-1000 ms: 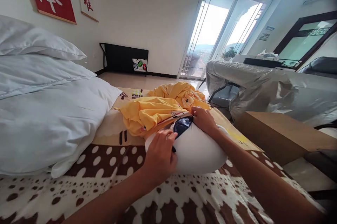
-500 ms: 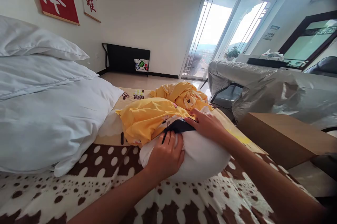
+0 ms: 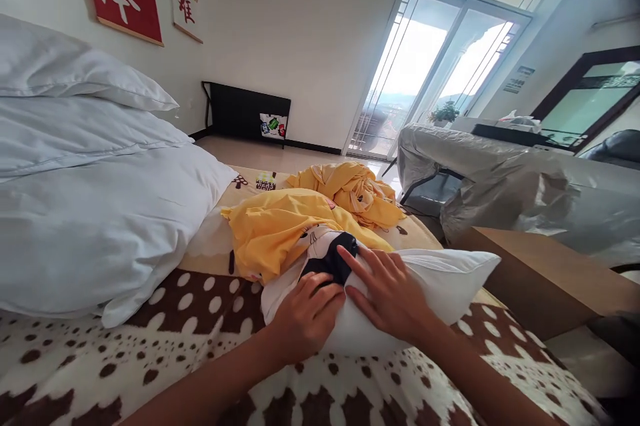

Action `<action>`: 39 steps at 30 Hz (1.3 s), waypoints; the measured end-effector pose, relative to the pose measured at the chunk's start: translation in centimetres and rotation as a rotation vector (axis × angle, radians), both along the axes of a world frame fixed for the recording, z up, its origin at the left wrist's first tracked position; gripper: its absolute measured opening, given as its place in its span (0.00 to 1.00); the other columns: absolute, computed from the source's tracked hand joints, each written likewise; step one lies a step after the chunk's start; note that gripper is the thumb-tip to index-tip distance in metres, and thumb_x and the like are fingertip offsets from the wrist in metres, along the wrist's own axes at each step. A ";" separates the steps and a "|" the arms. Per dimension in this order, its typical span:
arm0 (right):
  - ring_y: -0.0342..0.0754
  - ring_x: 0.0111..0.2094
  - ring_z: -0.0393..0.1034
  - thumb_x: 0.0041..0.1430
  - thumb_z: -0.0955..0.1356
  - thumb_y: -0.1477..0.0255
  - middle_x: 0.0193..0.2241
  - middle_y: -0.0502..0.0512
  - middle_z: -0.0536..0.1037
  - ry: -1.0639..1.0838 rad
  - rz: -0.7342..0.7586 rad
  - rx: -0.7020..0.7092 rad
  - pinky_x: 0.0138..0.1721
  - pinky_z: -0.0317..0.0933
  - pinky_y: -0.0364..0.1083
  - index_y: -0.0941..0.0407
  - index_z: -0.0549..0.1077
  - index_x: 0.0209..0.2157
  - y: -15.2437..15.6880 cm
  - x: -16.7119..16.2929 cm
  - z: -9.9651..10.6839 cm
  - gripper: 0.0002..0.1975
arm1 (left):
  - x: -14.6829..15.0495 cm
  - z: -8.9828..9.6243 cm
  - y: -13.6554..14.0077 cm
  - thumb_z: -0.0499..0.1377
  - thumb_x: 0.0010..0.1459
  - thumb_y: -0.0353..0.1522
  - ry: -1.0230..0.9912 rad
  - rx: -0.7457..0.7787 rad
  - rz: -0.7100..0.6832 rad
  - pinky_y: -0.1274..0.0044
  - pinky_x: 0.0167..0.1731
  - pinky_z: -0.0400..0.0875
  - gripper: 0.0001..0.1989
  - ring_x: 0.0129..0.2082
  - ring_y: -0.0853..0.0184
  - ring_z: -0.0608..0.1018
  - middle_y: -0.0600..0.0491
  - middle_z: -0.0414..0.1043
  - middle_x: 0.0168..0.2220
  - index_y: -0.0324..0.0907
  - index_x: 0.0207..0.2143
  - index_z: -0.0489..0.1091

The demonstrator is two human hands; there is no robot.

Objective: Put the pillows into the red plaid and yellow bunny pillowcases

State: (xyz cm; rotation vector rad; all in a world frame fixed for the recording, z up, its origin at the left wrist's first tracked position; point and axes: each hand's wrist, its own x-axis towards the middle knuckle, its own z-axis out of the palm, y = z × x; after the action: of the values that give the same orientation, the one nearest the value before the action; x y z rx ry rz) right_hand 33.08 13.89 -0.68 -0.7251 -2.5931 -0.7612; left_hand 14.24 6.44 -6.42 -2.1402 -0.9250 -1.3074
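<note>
A white pillow point(image 3: 445, 273) lies on the bed in front of me. Its far side is partly covered by a yellow pillowcase point(image 3: 270, 219) with a cat print and a dark navy patch. My left hand point(image 3: 307, 313) has its fingers curled on the navy edge of the case, over the pillow's near left part. Beside it, my right hand point(image 3: 393, 289) rests with fingers spread, index fingertip at the navy patch and palm on the white pillow. How far the pillow reaches inside the case is hidden.
Crumpled yellow bedding point(image 3: 355, 189) sits just behind the pillowcase. Large white pillows point(image 3: 100, 226) are piled at left. A brown and white spotted blanket point(image 3: 190, 373) covers the bed. On the right stand a cardboard box point(image 3: 540, 273) and plastic-covered furniture point(image 3: 565, 193).
My right hand has come back from the pillow's far right side toward my left hand, its fingers spreading. The pillow's right corner now sticks out to the right. The view has shifted slightly.
</note>
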 end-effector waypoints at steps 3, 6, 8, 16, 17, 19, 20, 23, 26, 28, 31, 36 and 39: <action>0.56 0.47 0.63 0.66 0.58 0.61 0.51 0.64 0.69 -0.033 0.035 -0.039 0.48 0.56 0.55 0.52 0.57 0.64 0.6 -0.5 0.6 0.26 | -1.2 0.5 -1.4 0.52 0.56 0.21 0.036 -0.043 -0.236 0.69 0.46 0.71 0.13 0.46 0.59 0.72 0.44 0.74 0.40 0.32 0.44 0.68; 0.54 0.47 0.64 0.66 0.58 0.61 0.49 0.62 0.71 -0.048 0.073 -0.084 0.47 0.56 0.54 0.52 0.62 0.61 0.9 -0.6 1.0 0.24 | -3.1 1.5 -1.6 0.50 0.57 0.22 -0.047 -0.072 -0.235 0.71 0.41 0.72 0.12 0.41 0.62 0.74 0.45 0.72 0.36 0.33 0.43 0.67; 0.54 0.47 0.64 0.66 0.59 0.61 0.49 0.62 0.71 -0.052 0.091 -0.107 0.47 0.56 0.54 0.53 0.64 0.60 0.8 -0.6 1.0 0.23 | -4.4 2.2 -0.8 0.49 0.59 0.23 -0.156 -0.194 -0.043 0.74 0.37 0.72 0.11 0.35 0.66 0.74 0.49 0.71 0.33 0.37 0.41 0.66; 0.56 0.47 0.64 0.66 0.59 0.62 0.48 0.62 0.71 -0.046 0.089 -0.129 0.48 0.55 0.56 0.53 0.65 0.59 -0.4 -0.6 0.7 0.22 | -5.8 2.1 3.6 0.51 0.59 0.28 0.262 -0.541 0.625 0.67 0.32 0.70 0.13 0.40 0.53 0.74 0.44 0.69 0.41 0.39 0.47 0.65; 0.57 0.47 0.64 0.66 0.59 0.61 0.48 0.62 0.71 -0.054 0.085 -0.135 0.48 0.55 0.56 0.53 0.64 0.59 -0.4 -0.7 0.8 0.23 | -5.8 2.2 3.8 0.50 0.59 0.27 0.283 -0.515 0.663 0.66 0.33 0.70 0.13 0.40 0.52 0.73 0.43 0.69 0.41 0.38 0.46 0.66; 0.56 0.47 0.64 0.67 0.58 0.61 0.49 0.62 0.71 -0.075 0.076 -0.161 0.47 0.56 0.55 0.53 0.63 0.60 -0.1 -0.9 1.2 0.23 | -6.1 2.5 4.3 0.49 0.60 0.25 0.297 -0.493 0.683 0.66 0.33 0.69 0.12 0.39 0.53 0.74 0.43 0.70 0.39 0.38 0.44 0.67; 0.56 0.47 0.64 0.67 0.58 0.61 0.49 0.62 0.71 -0.089 0.070 -0.180 0.47 0.56 0.55 0.53 0.63 0.60 0.2 -1.0 1.5 0.23 | -6.3 2.8 4.6 0.48 0.60 0.24 0.296 -0.493 0.673 0.66 0.33 0.69 0.12 0.38 0.53 0.74 0.43 0.71 0.39 0.38 0.43 0.68; 0.55 0.46 0.66 0.67 0.57 0.61 0.48 0.61 0.71 -0.127 0.046 -0.221 0.45 0.57 0.53 0.53 0.61 0.61 0.4 -1.8 2.2 0.24 | -6.5 4.0 5.2 0.48 0.62 0.26 0.280 -0.506 0.628 0.68 0.33 0.68 0.11 0.36 0.55 0.75 0.44 0.72 0.36 0.38 0.40 0.69; 0.56 0.46 0.65 0.66 0.59 0.62 0.47 0.62 0.72 -0.158 0.049 -0.199 0.45 0.56 0.54 0.54 0.63 0.59 -0.7 -3.7 2.3 0.23 | -5.8 5.1 5.6 0.49 0.62 0.27 0.234 -0.521 0.603 0.71 0.31 0.67 0.10 0.35 0.58 0.76 0.46 0.73 0.33 0.38 0.39 0.69; 0.56 0.45 0.65 0.64 0.61 0.65 0.44 0.62 0.73 -0.195 0.080 -0.168 0.45 0.55 0.55 0.57 0.68 0.53 -1.7 -5.4 1.8 0.19 | -5.1 5.6 5.6 0.49 0.62 0.27 0.203 -0.526 0.592 0.73 0.29 0.66 0.09 0.33 0.61 0.76 0.47 0.74 0.32 0.39 0.37 0.69; 0.56 0.42 0.65 0.61 0.62 0.70 0.41 0.63 0.74 -0.252 0.118 -0.155 0.42 0.55 0.55 0.58 0.72 0.43 -2.2 -7.4 1.1 0.12 | -4.0 5.6 4.8 0.51 0.61 0.27 0.195 -0.520 0.566 0.74 0.27 0.64 0.07 0.31 0.63 0.76 0.51 0.73 0.30 0.40 0.34 0.68; 0.54 0.37 0.69 0.58 0.61 0.76 0.35 0.61 0.77 -0.263 -0.039 -0.250 0.42 0.53 0.55 0.58 0.74 0.34 0.2 -7.5 1.5 0.11 | -2.8 4.5 2.9 0.49 0.61 0.24 0.323 -0.309 0.536 0.73 0.28 0.62 0.10 0.28 0.64 0.73 0.52 0.69 0.26 0.39 0.34 0.68; 0.55 0.39 0.69 0.62 0.59 0.74 0.40 0.60 0.77 -0.183 -0.128 -0.238 0.43 0.53 0.55 0.56 0.74 0.41 1.1 -5.9 1.6 0.13 | -3.1 4.1 2.3 0.47 0.63 0.25 0.362 -0.148 0.621 0.71 0.30 0.62 0.12 0.29 0.62 0.71 0.49 0.68 0.29 0.38 0.42 0.69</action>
State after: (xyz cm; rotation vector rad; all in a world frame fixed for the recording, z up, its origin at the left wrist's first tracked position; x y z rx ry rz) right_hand 27.19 14.96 0.92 -0.9385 -2.8588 -0.5836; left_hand 11.11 8.70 -2.30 -1.8677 -1.3993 -0.5438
